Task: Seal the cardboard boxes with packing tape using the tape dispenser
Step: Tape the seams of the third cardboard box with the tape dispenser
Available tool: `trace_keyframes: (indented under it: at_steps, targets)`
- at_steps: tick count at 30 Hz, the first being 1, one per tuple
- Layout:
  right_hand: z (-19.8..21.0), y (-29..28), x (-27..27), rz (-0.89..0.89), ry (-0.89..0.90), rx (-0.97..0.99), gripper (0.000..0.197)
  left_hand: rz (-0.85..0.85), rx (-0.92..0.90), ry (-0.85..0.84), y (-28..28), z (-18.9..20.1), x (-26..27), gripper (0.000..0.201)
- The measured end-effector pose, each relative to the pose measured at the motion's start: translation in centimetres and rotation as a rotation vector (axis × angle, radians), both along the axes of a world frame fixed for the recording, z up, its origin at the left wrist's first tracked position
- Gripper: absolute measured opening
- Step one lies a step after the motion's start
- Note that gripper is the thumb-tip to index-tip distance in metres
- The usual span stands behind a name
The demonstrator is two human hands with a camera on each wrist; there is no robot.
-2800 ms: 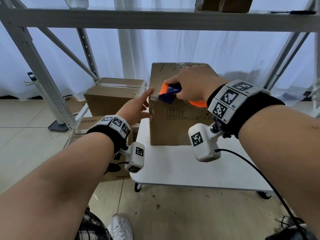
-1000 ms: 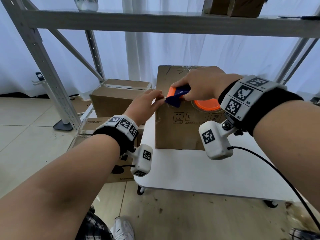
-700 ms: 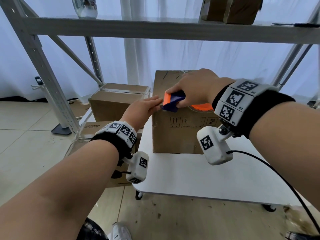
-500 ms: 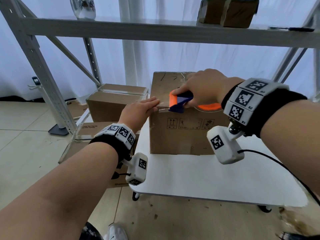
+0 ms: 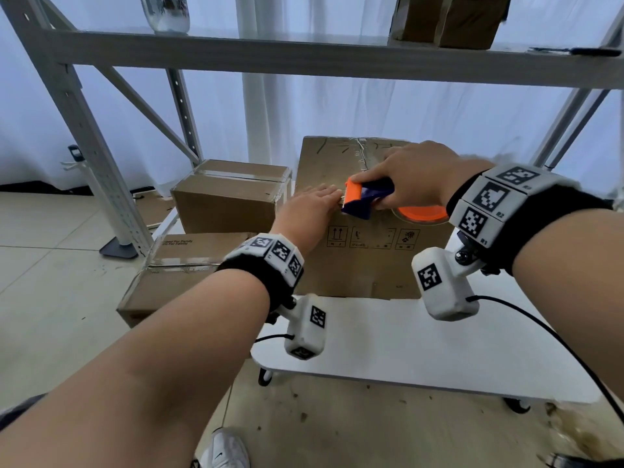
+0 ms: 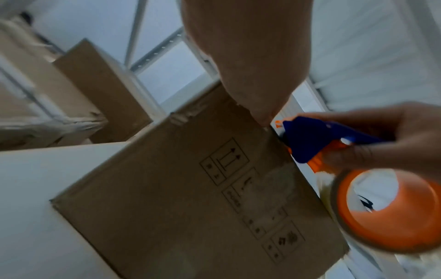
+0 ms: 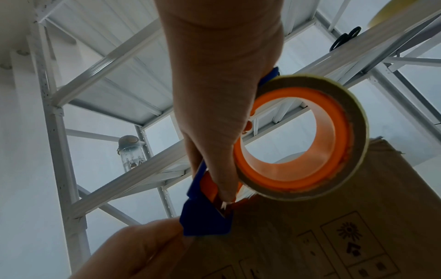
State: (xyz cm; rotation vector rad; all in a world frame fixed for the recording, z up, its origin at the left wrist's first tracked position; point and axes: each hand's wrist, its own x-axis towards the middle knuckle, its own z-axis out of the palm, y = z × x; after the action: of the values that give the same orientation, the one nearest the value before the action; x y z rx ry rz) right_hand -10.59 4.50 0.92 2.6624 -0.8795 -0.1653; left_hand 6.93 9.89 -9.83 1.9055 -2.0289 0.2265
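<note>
A brown cardboard box (image 5: 358, 261) stands on the white table (image 5: 405, 346). My left hand (image 5: 320, 199) lies flat with straight fingers on the near top edge of the box, pressing there just left of the dispenser. My right hand (image 5: 385, 180) grips the blue and orange tape dispenser (image 5: 366, 199), which sits against that same edge. Its tape roll (image 5: 422, 214) with the orange core hangs over the box's front face. In the left wrist view the dispenser (image 6: 310, 139) touches the box (image 6: 190, 188) corner edge. In the right wrist view the roll (image 7: 300, 137) fills the centre.
Left of the table, a taped box (image 5: 229, 194) sits on another taped box (image 5: 189, 261) on the floor. A grey metal rack (image 5: 304, 59) spans overhead, with a bottle (image 5: 165, 11), a box (image 5: 449, 18) and scissors (image 7: 343, 37) on its shelf. My shoe (image 5: 226, 450) is below.
My left hand went from pinching at the box's left top corner to lying flat on the edge. The dispenser slid right along the near top edge.
</note>
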Motion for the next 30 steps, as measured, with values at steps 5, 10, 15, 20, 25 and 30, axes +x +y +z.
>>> trace_keyframes:
  at_steps: [5,10,15,20,25,30]
  targets:
    - [0.1,0.1,0.0,-0.011,-0.006,0.006,0.047,0.069,-0.005,0.066,2.1,-0.3,3.9,0.04]
    - [-0.2,0.1,0.1,-0.046,-0.009,0.002,0.05,0.075,-0.025,0.101,1.9,-0.1,3.6,0.04]
    - [-0.2,0.4,0.0,-0.043,-0.009,-0.011,0.051,0.052,-0.037,0.131,1.1,-0.6,1.7,0.041]
    - [0.5,1.1,1.9,0.006,0.03,-0.067,0.048,0.052,-0.044,0.119,1.5,-0.5,3.2,0.04]
    - [1.3,1.1,4.5,-0.007,0.135,-0.119,0.046,0.102,-0.045,0.071,1.1,-0.4,2.2,0.047]
    - [1.5,0.9,4.2,0.037,0.134,-0.095,0.041,0.11,-0.063,0.093,1.2,-0.8,2.4,0.048]
